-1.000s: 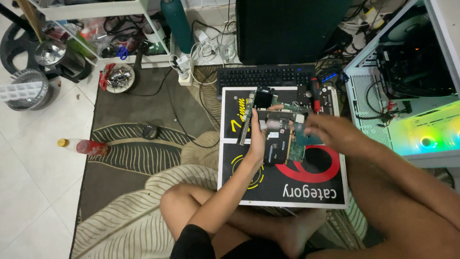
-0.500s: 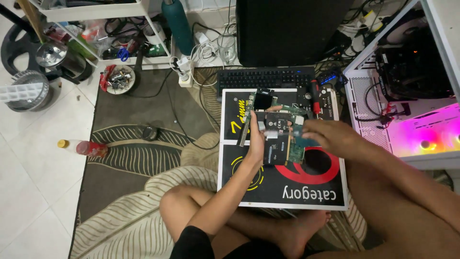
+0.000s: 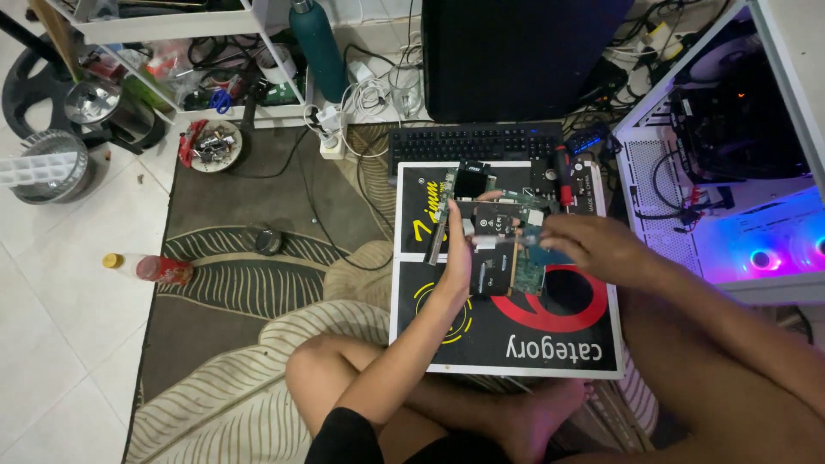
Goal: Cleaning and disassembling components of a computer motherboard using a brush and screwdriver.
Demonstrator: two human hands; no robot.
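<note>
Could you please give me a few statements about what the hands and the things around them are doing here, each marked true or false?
1. The left hand holds a circuit board. True.
2. The board hangs over bare floor tiles. False: it is over a black printed box.
3. A keyboard lies beyond the box. True.
4. The open computer case is dark inside. False: its fans glow blue and purple.
5. The right hand touches the board. True.

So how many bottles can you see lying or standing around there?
2. A tall teal bottle stands upright beside the white shelf at the top; a small red-labelled bottle lies on its side on the tiled floor, left of the rug. The cluttered shelf may hide more.
</note>
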